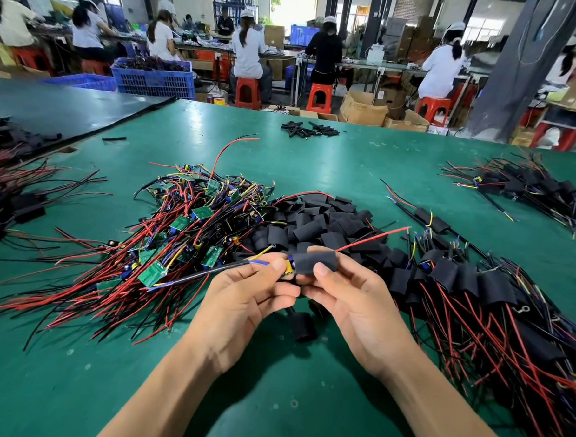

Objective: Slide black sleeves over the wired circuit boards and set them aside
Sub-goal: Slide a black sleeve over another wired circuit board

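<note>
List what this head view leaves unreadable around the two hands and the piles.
- Circuit board inside the black sleeve: covered by sleeve and right hand; how far in, unclear.
- Left hand: its fingertips hide its grip on the board's wires.
- Sleeved pile with red and black wires: cut off at the right edge.
- Heap of bare green boards: tangled wires prevent a count.

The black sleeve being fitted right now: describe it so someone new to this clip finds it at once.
Start at the green table and follow the two forearms up to where the hands meet. The black sleeve is pinched in the right hand. Unlike the loose sleeves piled behind it, a red wire sticks out of its right end.
</note>
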{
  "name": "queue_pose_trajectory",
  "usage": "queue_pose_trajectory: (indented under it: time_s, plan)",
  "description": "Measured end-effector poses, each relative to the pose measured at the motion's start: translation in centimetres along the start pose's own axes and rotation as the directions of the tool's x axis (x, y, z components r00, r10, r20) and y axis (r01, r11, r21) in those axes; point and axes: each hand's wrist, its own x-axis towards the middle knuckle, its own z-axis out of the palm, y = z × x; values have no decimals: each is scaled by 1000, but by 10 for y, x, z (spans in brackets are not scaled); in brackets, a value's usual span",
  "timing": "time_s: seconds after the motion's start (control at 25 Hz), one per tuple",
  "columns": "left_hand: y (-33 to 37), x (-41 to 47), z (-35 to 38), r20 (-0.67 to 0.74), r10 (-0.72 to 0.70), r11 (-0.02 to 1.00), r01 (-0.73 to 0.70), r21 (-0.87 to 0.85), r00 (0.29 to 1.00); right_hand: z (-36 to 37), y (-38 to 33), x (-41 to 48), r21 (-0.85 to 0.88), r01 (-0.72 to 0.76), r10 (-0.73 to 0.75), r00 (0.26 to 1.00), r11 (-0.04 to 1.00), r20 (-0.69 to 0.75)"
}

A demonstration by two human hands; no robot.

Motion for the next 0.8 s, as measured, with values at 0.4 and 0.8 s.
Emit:
queue_pose_trajectory:
  time_s: [0.4,0.8]
  plan:
    - [-2,2,-4,38,36,993,-40,109,999,-3,-4,-2,-95,-95,91,995,991,-51]
    - [-8,1,4,-85,22,1000,-22,1,996,4,2,-4,-64,-46,44,998,997,-36]
